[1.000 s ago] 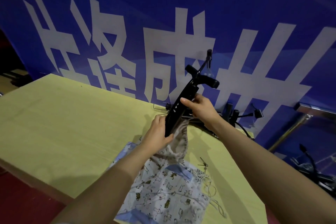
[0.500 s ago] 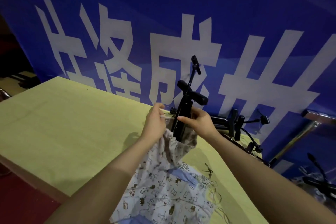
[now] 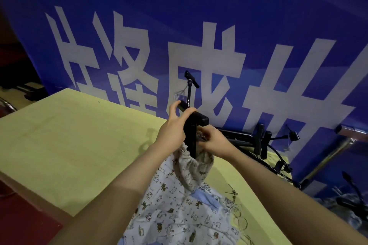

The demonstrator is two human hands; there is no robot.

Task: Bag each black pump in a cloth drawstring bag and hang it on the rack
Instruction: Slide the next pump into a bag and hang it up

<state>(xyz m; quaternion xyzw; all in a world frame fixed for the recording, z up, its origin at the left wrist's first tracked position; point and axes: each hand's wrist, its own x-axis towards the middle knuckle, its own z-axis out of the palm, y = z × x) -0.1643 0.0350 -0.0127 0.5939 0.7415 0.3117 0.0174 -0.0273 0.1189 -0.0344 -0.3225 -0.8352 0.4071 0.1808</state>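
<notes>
Head view: black pump (image 3: 191,137) stood upright in cloth drawstring bag (image 3: 194,167).
Pump handle is gripped by left hand (image 3: 172,129); barrel is pinched by right hand (image 3: 214,143). Bare yellow table (image 3: 79,135) lies leftward.

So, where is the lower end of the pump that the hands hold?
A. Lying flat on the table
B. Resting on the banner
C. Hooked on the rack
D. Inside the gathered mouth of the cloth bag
D: the pump stands upright with its lower end in the gathered mouth of the bag, while the left hand grips its top and the right hand holds its body.
</notes>
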